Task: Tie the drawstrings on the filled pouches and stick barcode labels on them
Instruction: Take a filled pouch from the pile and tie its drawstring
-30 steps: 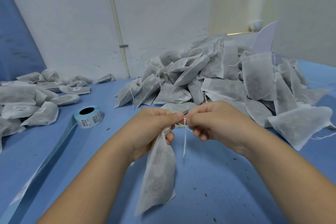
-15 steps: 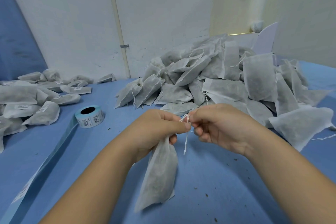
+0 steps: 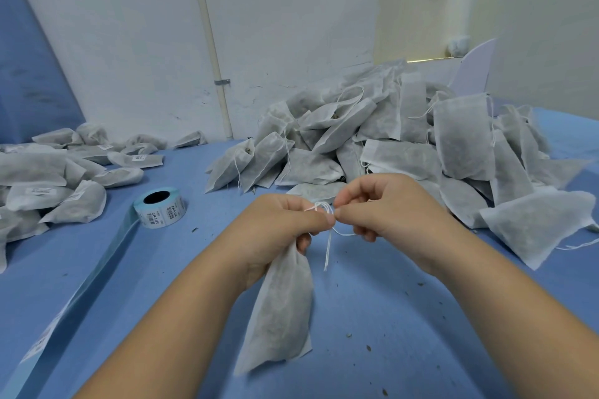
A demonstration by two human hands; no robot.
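Observation:
A filled white mesh pouch point(image 3: 278, 311) hangs over the blue table, gathered at its neck in my left hand point(image 3: 278, 230). My right hand point(image 3: 385, 204) pinches the white drawstring point(image 3: 328, 246) right beside the left thumb; a small loop sits between the two hands and a loose end dangles down. A roll of barcode labels point(image 3: 160, 208) stands to the left, its blue backing strip point(image 3: 74, 295) trailing toward the near left edge.
A large heap of untied pouches point(image 3: 405, 146) fills the far right of the blue table point(image 3: 405, 317). A smaller pile of labelled pouches point(image 3: 48, 178) lies at the left. A white wall with a pipe point(image 3: 210, 42) stands behind. Small crumbs dot the table.
Both hands have stayed close together at the pouch neck, working the string; the loop between them has shifted upward slightly. The pouch still hangs from my left hand.

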